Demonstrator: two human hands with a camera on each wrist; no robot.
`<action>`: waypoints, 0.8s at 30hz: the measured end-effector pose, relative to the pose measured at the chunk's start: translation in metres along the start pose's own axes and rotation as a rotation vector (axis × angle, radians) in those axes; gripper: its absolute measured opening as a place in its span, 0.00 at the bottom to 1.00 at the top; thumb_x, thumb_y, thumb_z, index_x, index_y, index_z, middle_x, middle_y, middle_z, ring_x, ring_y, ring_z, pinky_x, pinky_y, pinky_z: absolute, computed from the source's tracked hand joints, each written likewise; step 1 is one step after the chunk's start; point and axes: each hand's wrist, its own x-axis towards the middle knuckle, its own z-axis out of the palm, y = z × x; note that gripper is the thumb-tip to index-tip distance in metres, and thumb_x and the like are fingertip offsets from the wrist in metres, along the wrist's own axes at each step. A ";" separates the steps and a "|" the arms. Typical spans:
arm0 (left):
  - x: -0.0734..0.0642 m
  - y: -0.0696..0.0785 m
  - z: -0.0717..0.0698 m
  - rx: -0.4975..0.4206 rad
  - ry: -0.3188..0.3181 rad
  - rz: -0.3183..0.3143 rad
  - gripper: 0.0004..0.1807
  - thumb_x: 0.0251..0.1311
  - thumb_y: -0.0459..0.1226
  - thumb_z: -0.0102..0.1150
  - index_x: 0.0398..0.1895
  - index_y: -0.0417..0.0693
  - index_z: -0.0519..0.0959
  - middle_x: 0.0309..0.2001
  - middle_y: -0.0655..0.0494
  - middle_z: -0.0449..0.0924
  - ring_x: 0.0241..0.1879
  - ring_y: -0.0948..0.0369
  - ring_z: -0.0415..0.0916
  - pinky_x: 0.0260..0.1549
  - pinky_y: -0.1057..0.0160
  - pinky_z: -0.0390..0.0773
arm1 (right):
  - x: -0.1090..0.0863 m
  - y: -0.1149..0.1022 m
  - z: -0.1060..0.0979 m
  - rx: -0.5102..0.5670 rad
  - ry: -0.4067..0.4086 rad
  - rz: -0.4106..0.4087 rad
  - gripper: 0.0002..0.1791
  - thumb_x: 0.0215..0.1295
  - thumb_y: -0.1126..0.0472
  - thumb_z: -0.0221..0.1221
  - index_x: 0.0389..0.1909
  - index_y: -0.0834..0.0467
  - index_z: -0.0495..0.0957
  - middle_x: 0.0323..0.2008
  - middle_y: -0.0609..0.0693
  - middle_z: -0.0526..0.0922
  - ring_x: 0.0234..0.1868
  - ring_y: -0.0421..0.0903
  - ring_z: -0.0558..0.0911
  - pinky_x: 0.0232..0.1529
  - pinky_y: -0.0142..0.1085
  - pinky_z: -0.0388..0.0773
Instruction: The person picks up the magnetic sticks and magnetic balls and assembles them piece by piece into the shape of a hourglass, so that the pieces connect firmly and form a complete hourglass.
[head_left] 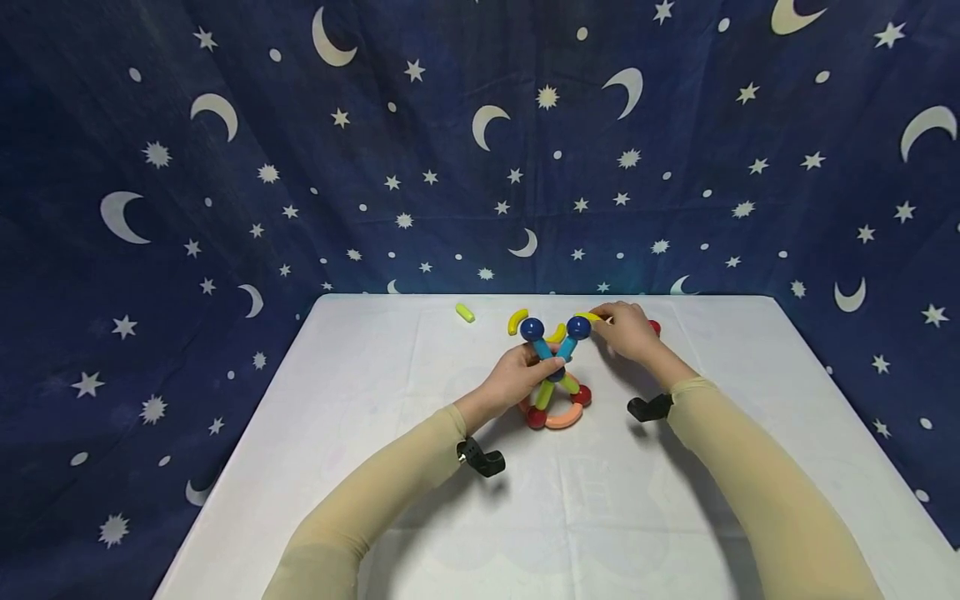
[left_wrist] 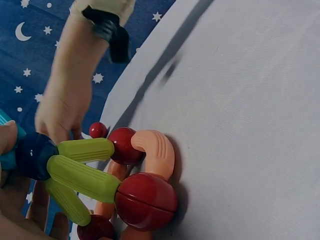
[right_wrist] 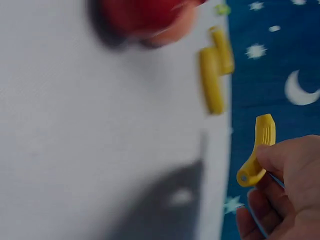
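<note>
Yellow curved pieces: three; one held piece (right_wrist: 265, 135) is sitting in the right hand (head_left: 626, 329) near the far edge of the white table (head_left: 375, 367), while two loose yellow pieces (head_left: 517, 322) are lying on the cloth behind the built frame.
Held piece's direction: in the head view its long axis is running roughly side to side, its left end showing just beside the right-hand blue ball (head_left: 579, 327); in the right-wrist view one end is pointing up, and the end with a small round disc is pointing down and left.
Right hand: thumb and fingers are pinching that piece.
Left hand (head_left: 517, 375): it is gripping the built frame around its middle.
Built frame's direction: it is standing with its long axis roughly upright, the two light blue sticks (head_left: 567, 347) spreading upward in a V and three lime sticks (left_wrist: 82, 180) spreading toward the base.
Blue balls: three are showing, two topping the V and one joining the sticks at the middle.
Red balls: four; three are forming base corners, and one loose red ball (head_left: 655, 327) is resting beyond the right hand.
Orange arcs (head_left: 564, 417): three are linking the base corners, partly hidden.
Loose green stick (head_left: 465, 312): one, lying near the far edge, slanting.
Sleeves (head_left: 390, 475): two, both beige.
</note>
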 end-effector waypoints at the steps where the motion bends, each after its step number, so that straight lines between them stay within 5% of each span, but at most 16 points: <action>1: 0.000 0.000 0.000 0.000 -0.001 -0.001 0.18 0.73 0.48 0.60 0.58 0.49 0.83 0.46 0.57 0.87 0.48 0.61 0.81 0.49 0.58 0.77 | -0.001 -0.003 -0.005 0.055 -0.006 0.002 0.20 0.77 0.59 0.55 0.63 0.65 0.78 0.55 0.63 0.80 0.54 0.59 0.75 0.55 0.53 0.73; 6: 0.001 0.001 -0.001 -0.003 -0.003 -0.009 0.19 0.73 0.49 0.60 0.56 0.48 0.84 0.47 0.54 0.87 0.48 0.62 0.81 0.52 0.57 0.77 | -0.006 -0.017 -0.027 0.270 -0.037 0.032 0.22 0.78 0.56 0.56 0.66 0.63 0.72 0.57 0.62 0.78 0.56 0.58 0.78 0.55 0.52 0.77; 14: 0.001 0.002 -0.002 -0.012 -0.023 -0.015 0.19 0.73 0.49 0.59 0.57 0.48 0.84 0.53 0.46 0.85 0.49 0.62 0.81 0.53 0.57 0.77 | -0.008 -0.031 -0.050 0.495 -0.086 0.110 0.30 0.74 0.45 0.61 0.66 0.61 0.72 0.59 0.60 0.79 0.60 0.55 0.76 0.62 0.52 0.70; 19: 0.001 0.002 -0.002 -0.011 -0.015 -0.019 0.19 0.72 0.50 0.60 0.57 0.49 0.84 0.47 0.56 0.87 0.49 0.63 0.81 0.50 0.59 0.78 | -0.005 -0.040 -0.056 0.640 -0.171 0.124 0.34 0.73 0.43 0.61 0.69 0.62 0.70 0.56 0.57 0.78 0.54 0.51 0.74 0.57 0.42 0.73; 24: 0.002 0.002 -0.002 -0.030 -0.015 -0.016 0.19 0.73 0.48 0.60 0.58 0.47 0.83 0.50 0.49 0.87 0.48 0.62 0.82 0.50 0.60 0.78 | -0.002 -0.048 -0.054 0.762 -0.226 0.133 0.33 0.73 0.46 0.61 0.67 0.66 0.69 0.48 0.53 0.76 0.47 0.48 0.73 0.50 0.35 0.74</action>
